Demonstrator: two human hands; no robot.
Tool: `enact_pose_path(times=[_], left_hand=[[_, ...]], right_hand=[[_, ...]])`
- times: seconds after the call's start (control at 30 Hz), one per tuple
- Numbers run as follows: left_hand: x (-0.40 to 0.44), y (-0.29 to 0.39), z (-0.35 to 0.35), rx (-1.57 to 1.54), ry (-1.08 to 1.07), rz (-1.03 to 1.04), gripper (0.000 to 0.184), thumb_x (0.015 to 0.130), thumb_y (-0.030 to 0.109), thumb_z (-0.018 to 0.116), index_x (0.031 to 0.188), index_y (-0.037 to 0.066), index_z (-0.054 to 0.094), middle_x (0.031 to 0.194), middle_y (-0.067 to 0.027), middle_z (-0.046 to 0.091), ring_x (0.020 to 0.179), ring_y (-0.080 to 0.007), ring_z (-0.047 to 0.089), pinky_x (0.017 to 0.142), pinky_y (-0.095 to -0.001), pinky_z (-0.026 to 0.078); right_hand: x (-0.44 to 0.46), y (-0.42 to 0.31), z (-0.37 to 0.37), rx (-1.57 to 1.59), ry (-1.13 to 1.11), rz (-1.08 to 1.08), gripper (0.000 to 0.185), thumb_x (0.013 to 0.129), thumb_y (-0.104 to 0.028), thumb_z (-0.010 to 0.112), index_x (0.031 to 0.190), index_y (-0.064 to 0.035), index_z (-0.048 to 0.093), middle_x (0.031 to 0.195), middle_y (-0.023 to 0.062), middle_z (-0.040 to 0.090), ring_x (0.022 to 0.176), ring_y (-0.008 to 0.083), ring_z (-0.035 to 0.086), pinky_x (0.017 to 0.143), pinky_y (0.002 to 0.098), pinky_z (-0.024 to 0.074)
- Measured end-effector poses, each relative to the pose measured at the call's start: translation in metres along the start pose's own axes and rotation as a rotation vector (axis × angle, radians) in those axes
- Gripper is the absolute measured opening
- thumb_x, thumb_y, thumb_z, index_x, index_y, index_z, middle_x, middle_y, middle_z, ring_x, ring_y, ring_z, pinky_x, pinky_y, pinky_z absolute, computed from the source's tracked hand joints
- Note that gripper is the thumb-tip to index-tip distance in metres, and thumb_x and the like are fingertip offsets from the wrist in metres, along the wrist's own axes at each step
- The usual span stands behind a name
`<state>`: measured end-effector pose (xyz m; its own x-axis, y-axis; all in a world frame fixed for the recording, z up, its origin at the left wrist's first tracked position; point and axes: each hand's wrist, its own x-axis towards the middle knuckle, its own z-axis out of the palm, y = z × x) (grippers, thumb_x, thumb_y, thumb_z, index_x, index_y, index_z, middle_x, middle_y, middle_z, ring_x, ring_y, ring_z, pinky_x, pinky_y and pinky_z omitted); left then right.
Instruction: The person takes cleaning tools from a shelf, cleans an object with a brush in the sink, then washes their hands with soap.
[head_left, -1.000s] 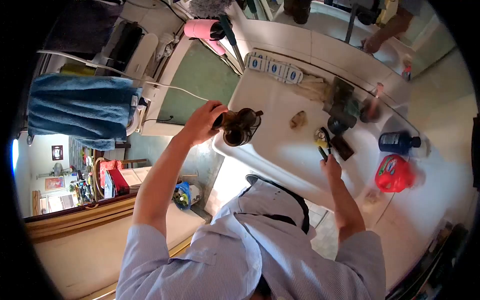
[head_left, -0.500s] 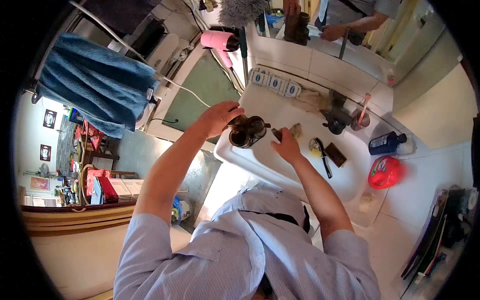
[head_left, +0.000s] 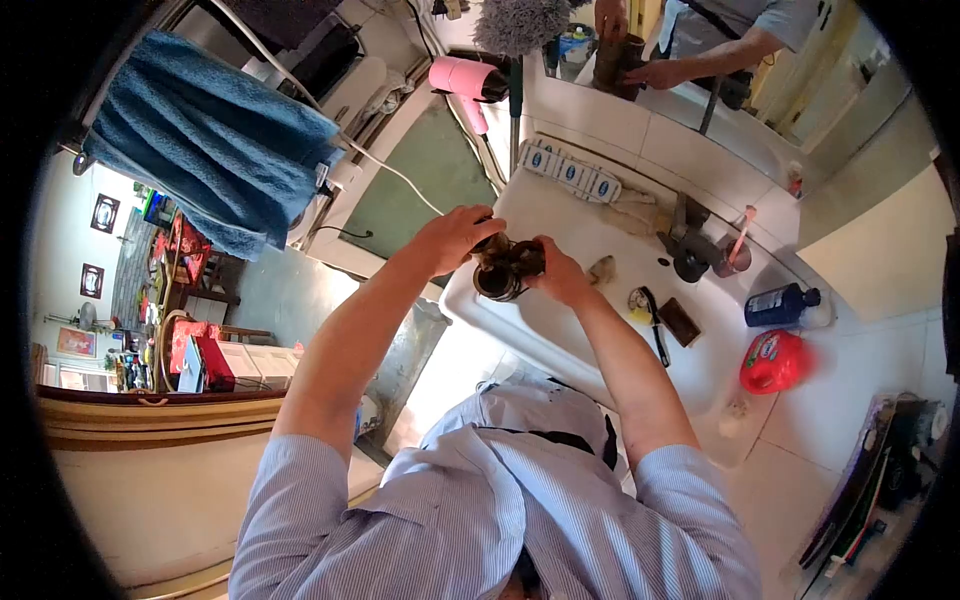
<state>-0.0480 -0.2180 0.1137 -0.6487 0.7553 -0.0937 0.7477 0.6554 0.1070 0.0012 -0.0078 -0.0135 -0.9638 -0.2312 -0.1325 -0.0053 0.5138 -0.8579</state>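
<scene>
A dark brown object with round openings (head_left: 497,280) is held over the left rim of the white sink (head_left: 560,335). My left hand (head_left: 462,238) grips its upper left side. On its right side, the fingers of my right hand (head_left: 556,273) are closed around part of it. Right of my hands, a small tan piece (head_left: 602,270) lies in the basin. Beyond it are a black-handled brush (head_left: 656,325), a round yellowish item (head_left: 638,304) and a brown rectangular block (head_left: 680,322).
A blue bottle (head_left: 782,305) and a red container (head_left: 771,361) stand right of the sink. Behind are a dark faucet (head_left: 690,240), a cup (head_left: 732,256) and a blue-and-white strip (head_left: 570,172). A pink hair dryer (head_left: 468,78) and blue towel (head_left: 215,140) hang left.
My right hand has left the black-handled brush and moved left to the brown object, gripping it now. My left hand keeps its hold. The camera view has shifted.
</scene>
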Motion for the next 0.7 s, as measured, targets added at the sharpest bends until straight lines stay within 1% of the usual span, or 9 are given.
enact_pose_path(times=[0.17,0.3,0.37,0.4,0.47,0.5,0.63,0.67,0.7], left_hand=[[0.009,0.008,-0.009,0.018,-0.14,-0.069,0.065,0.066,-0.002,0.068,0.121,0.024,0.045,0.129,-0.0074,0.043,0.113,-0.0296,0.048,0.09,-0.0383,0.046],[0.002,0.011,-0.001,0.053,-0.096,-0.121,0.068,0.068,0.003,0.068,0.126,0.025,0.041,0.131,-0.0103,0.04,0.114,-0.032,0.048,0.091,-0.0396,0.045],[-0.011,0.017,0.008,-0.172,0.056,-0.352,0.073,0.069,0.009,0.069,0.132,0.02,0.035,0.134,-0.0143,0.037,0.116,-0.0348,0.046,0.092,-0.0408,0.044],[-0.02,0.017,0.019,-0.17,0.055,-0.356,0.073,0.069,0.009,0.069,0.132,0.02,0.035,0.134,-0.0143,0.037,0.116,-0.0348,0.046,0.092,-0.0408,0.044],[-0.038,0.015,0.052,-0.373,0.307,-0.575,0.079,0.068,0.014,0.071,0.135,0.012,0.029,0.136,-0.0166,0.034,0.115,-0.0364,0.046,0.092,-0.041,0.044],[-0.045,0.02,0.069,-0.386,0.261,-0.772,0.076,0.069,0.015,0.071,0.133,0.007,0.031,0.131,-0.0171,0.04,0.111,-0.034,0.051,0.091,-0.0397,0.045],[-0.07,0.041,0.107,-0.745,0.238,-0.752,0.07,0.069,0.012,0.069,0.13,0.002,0.034,0.117,-0.0193,0.052,0.104,-0.032,0.056,0.089,-0.0371,0.045],[-0.071,0.055,0.104,-0.9,0.297,-0.6,0.071,0.069,0.012,0.068,0.13,0.0,0.034,0.118,-0.0194,0.051,0.106,-0.0338,0.053,0.092,-0.0366,0.043],[-0.073,0.068,0.102,-0.76,0.28,-0.571,0.072,0.068,0.014,0.068,0.13,0.001,0.033,0.119,-0.0193,0.05,0.108,-0.0345,0.052,0.094,-0.0367,0.042]], right_hand=[[-0.007,0.0,0.001,-0.01,-0.004,0.043,0.074,0.064,-0.021,0.076,0.126,-0.0107,0.038,0.114,0.0139,0.058,0.106,0.0352,0.055,0.087,0.0403,0.0444],[-0.007,0.005,0.006,0.015,0.015,0.023,0.075,0.065,-0.022,0.076,0.127,-0.011,0.037,0.115,0.0142,0.058,0.106,0.035,0.055,0.087,0.0403,0.0444],[-0.006,0.006,0.005,0.018,0.014,0.02,0.075,0.065,-0.021,0.076,0.128,-0.0112,0.036,0.116,0.0143,0.058,0.107,0.035,0.055,0.088,0.0403,0.0443],[-0.007,0.006,0.005,0.007,0.018,0.028,0.076,0.065,-0.021,0.075,0.129,-0.0111,0.035,0.116,0.0145,0.058,0.106,0.035,0.055,0.088,0.0405,0.0443],[-0.009,0.004,0.002,-0.006,0.019,0.034,0.077,0.065,-0.021,0.075,0.13,-0.011,0.034,0.115,0.0148,0.058,0.106,0.0349,0.055,0.088,0.0406,0.0442],[-0.008,0.001,0.0,-0.003,0.025,0.036,0.076,0.065,-0.025,0.075,0.128,-0.0121,0.035,0.115,0.0149,0.058,0.106,0.0354,0.055,0.088,0.0413,0.0441],[-0.009,0.004,0.003,0.038,-0.023,0.045,0.074,0.066,-0.029,0.074,0.127,-0.014,0.036,0.114,0.0152,0.059,0.107,0.0356,0.055,0.088,0.0419,0.0441],[-0.009,0.003,0.004,0.034,-0.029,0.043,0.074,0.066,-0.029,0.074,0.127,-0.014,0.036,0.114,0.0152,0.059,0.107,0.0356,0.055,0.088,0.0419,0.0441],[-0.012,0.002,0.007,0.008,-0.005,0.061,0.073,0.066,-0.028,0.074,0.127,-0.0141,0.036,0.113,0.0152,0.059,0.107,0.0357,0.055,0.087,0.042,0.0445]])
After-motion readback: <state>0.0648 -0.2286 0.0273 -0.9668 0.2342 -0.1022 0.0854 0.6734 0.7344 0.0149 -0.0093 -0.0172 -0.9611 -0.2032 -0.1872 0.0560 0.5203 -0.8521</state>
